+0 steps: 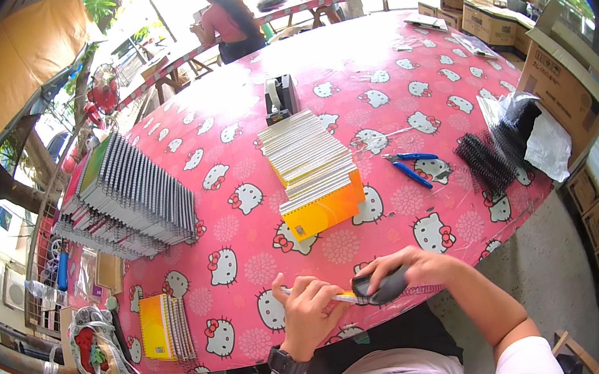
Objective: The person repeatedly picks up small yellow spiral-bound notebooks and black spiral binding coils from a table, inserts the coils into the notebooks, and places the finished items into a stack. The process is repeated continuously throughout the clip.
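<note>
Near the table's front edge, my left hand is closed on a small yellow-and-white notebook, seen nearly edge-on. My right hand wraps around a rounded black hand tool, whose left end meets the notebook's edge. A thin dark spiral coil shows just right of the tool; how it joins the notebook is hidden. Ahead of my hands stands a long row of small yellow notebooks. Blue-handled cutting pliers lie to the right of that row, beside a heap of loose black spiral coils.
Spiral-bound notebooks form a tall stack at left, with a few yellow coil-bound notebooks nearer me. A tape dispenser stands behind the row. Cardboard boxes line the right side. Another person sits at a far table.
</note>
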Demonstrator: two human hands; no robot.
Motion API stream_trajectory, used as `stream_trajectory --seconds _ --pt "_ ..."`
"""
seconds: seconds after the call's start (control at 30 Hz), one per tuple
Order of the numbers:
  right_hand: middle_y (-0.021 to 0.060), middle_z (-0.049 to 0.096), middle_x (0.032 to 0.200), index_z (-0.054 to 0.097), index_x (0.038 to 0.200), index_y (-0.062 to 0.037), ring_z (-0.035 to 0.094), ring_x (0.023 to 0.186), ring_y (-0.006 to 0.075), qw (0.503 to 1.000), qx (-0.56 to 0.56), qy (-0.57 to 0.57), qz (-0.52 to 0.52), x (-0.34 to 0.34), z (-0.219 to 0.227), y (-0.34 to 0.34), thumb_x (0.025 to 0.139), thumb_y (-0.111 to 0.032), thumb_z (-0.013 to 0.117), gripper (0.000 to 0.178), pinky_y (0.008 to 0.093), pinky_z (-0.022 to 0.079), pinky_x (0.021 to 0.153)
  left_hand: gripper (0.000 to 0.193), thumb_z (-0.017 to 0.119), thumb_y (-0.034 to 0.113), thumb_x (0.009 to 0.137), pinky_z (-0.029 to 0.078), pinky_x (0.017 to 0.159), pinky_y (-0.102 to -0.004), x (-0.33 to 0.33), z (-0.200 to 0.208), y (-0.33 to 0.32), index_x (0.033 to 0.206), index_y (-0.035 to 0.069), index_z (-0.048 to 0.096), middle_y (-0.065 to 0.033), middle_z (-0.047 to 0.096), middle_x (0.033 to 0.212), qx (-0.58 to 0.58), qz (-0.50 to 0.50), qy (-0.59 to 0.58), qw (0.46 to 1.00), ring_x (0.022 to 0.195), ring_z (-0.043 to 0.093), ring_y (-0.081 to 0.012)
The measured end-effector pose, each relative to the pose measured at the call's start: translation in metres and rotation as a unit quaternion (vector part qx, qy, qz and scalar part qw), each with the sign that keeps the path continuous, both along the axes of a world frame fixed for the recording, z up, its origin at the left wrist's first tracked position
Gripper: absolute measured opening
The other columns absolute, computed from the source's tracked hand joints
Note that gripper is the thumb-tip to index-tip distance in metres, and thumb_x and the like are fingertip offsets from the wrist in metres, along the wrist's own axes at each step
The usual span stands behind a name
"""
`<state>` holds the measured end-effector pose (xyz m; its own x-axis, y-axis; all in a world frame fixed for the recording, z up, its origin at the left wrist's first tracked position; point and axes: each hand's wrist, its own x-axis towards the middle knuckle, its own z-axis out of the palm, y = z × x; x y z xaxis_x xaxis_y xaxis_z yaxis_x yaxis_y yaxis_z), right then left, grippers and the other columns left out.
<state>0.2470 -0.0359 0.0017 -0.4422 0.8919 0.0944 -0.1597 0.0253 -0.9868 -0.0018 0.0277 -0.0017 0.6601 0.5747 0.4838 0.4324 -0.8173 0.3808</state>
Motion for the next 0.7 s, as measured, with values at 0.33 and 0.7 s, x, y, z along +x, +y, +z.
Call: stream_trajectory --seconds 0.33,0.7 --pt "0.0163 0.062 0.117 0.068 0.106 -0.0066 0.055 0.108 0.0285 0.972 0.027 -0.206 -0.110 -0.009 0.011 0.011 0.081 -0.046 0.068 0.047 0.0387 0.039 0.097 0.055 0.085 0.029 0.061 0.020 0.104 -0.0453 0.005 -0.001 0.002 0.109 0.016 0.060 0.0072 0.062 0.073 -0.048 0.010 -0.064 0.997 0.080 0.059 -0.0122" --pt "0.0140 0.063 0.099 0.068 0.101 -0.0045 0.057 0.095 0.0238 0.994 0.041 -0.079 -0.057 -0.025 0.012 0.022 0.084 -0.049 0.066 0.048 0.0360 0.045 0.084 0.076 0.083 0.025 0.066 0.018 0.105 -0.0466 0.005 -0.006 0.001 0.131 0.011 0.047 0.0080 0.061 0.071 -0.047 0.045 -0.049 0.997 0.080 0.060 -0.0105"
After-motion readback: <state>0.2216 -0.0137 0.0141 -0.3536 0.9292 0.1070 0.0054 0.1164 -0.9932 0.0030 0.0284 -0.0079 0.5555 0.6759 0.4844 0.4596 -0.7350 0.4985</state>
